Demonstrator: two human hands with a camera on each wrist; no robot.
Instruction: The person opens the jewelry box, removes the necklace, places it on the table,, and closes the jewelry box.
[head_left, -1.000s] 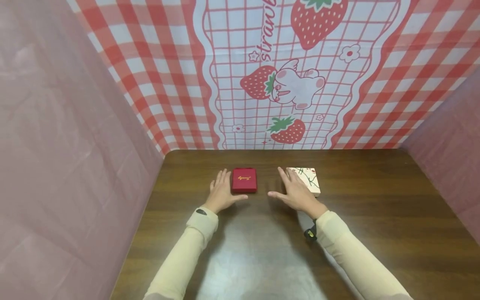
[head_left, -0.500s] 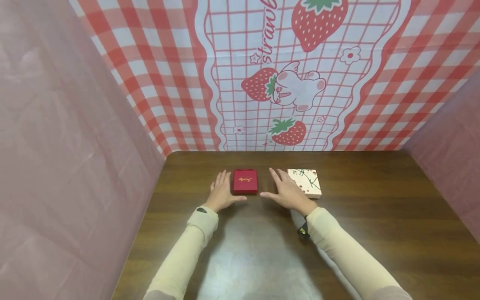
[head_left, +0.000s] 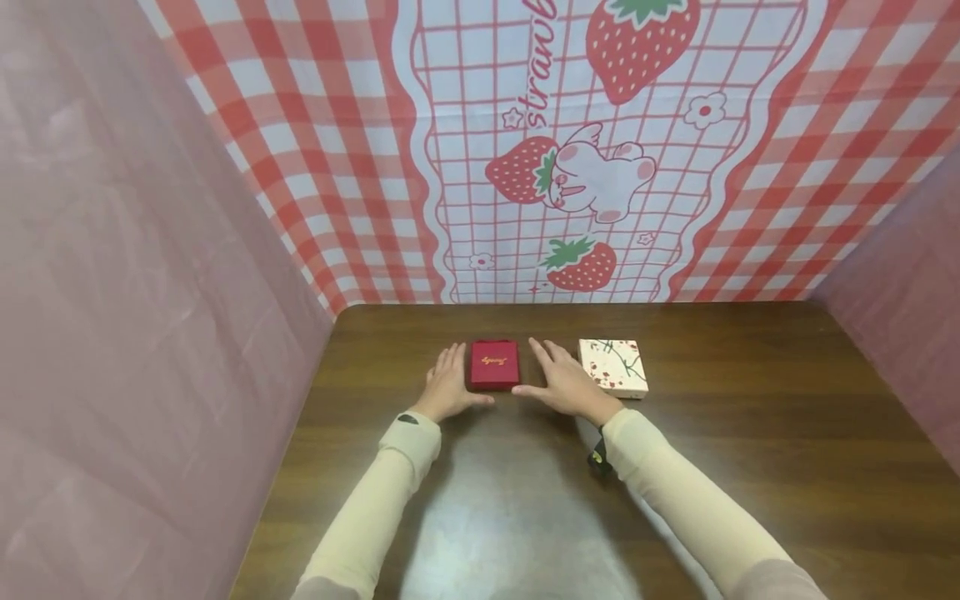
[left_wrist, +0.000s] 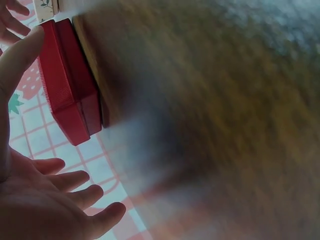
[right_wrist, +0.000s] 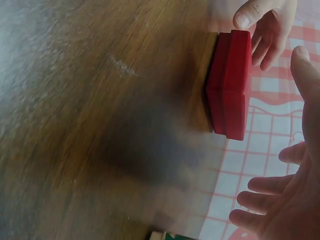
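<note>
A small square red box (head_left: 495,365) with gold lettering on its lid lies on the wooden table between my two hands. My left hand (head_left: 447,387) is spread at the box's left side, thumb out along its near edge. On the other side my right hand (head_left: 564,382) is also spread, its thumb tip close to the box's near right corner. Both wrist views show the red box (left_wrist: 70,80) with a lid seam around its side, and the fingers relaxed and apart from it. A cream box (head_left: 615,368) with a branch and red flower print lies just right of my right hand.
The brown wooden table (head_left: 750,433) ends at the back against a red-and-white checked cloth (head_left: 345,167) with strawberry prints. Pink cloth walls (head_left: 150,292) stand on both sides.
My right hand has moved left, away from over the cream box and toward the red box. The cream box now shows more fully. My left hand stays beside the red box.
</note>
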